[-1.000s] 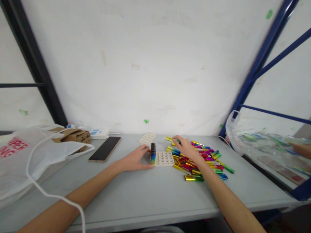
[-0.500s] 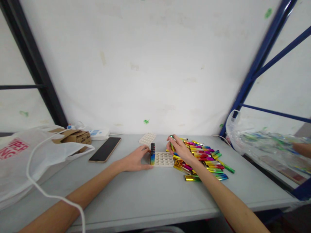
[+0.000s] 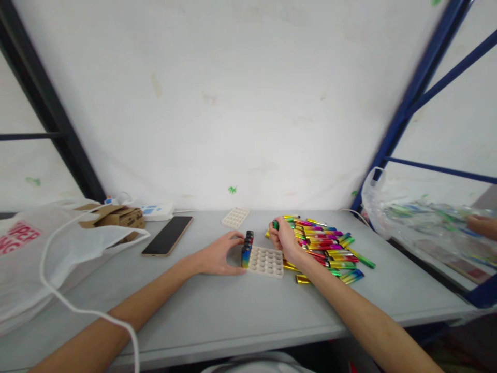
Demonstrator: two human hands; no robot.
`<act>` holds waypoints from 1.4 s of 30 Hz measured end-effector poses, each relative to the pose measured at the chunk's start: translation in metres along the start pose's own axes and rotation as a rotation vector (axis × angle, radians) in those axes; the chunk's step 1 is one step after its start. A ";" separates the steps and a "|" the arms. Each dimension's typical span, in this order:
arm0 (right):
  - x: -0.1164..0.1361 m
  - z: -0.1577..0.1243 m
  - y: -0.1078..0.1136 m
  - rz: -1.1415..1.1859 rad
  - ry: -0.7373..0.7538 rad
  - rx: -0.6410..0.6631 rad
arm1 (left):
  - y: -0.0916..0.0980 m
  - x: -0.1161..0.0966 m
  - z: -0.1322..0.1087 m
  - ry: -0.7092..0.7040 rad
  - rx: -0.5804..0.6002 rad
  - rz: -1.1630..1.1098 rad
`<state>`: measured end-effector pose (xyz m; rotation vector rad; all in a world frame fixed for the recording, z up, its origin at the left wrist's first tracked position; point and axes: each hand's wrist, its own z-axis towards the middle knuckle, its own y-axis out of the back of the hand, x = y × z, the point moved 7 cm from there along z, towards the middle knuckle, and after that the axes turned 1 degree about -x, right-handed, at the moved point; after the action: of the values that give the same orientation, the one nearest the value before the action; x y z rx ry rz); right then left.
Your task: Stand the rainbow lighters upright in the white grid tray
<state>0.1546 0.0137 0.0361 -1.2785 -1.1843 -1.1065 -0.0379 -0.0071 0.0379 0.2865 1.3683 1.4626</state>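
Note:
My left hand (image 3: pixel 221 255) spans the left end of a white tray (image 3: pixel 267 261) with rows of round holes, thumb at its near corner and fingers at the far side. Along that left end a row of lighters (image 3: pixel 246 254) stands upright, with dark tops and shiny blue and yellow bodies. Just behind the tray's right side, my right hand (image 3: pixel 285 241) is closed around a lighter (image 3: pixel 275 225) whose dark green end sticks out; the rest of it is hidden by the fingers. Beside and beneath the right forearm spreads a pile of shiny multicoloured lighters (image 3: pixel 326 241).
Another white holed tray (image 3: pixel 235 217) lies near the wall. On the left are a phone (image 3: pixel 169 237), a cardboard box (image 3: pixel 120 220), a plastic bag (image 3: pixel 50 248) and a white cable (image 3: pixel 89 314). Another person's hand (image 3: pixel 481 227) shows at far right by clear plastic bags (image 3: pixel 430 223).
The tray has turned slightly, its right side coming nearer to me. My right hand has turned and closed more tightly around its lighter. The left hand stays at the tray's left end.

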 end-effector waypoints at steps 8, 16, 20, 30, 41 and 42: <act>0.003 0.000 -0.001 -0.012 0.019 0.055 | 0.001 0.001 -0.002 -0.001 0.003 -0.001; 0.004 -0.002 -0.004 -0.079 0.080 0.053 | 0.001 0.001 -0.001 -0.005 0.004 -0.013; 0.004 -0.002 -0.004 -0.076 0.076 0.075 | 0.000 0.001 -0.001 0.003 0.008 -0.013; 0.025 -0.007 -0.013 -0.219 0.406 0.211 | 0.000 0.002 -0.001 0.028 0.027 -0.010; 0.025 -0.013 -0.011 -0.585 0.533 0.286 | -0.001 0.001 -0.001 0.033 0.011 -0.014; 0.026 -0.013 -0.010 -0.622 0.539 0.303 | 0.000 0.000 -0.001 0.029 0.011 -0.017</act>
<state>0.1474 0.0019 0.0632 -0.3280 -1.2866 -1.5206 -0.0382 -0.0073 0.0373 0.2608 1.3989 1.4508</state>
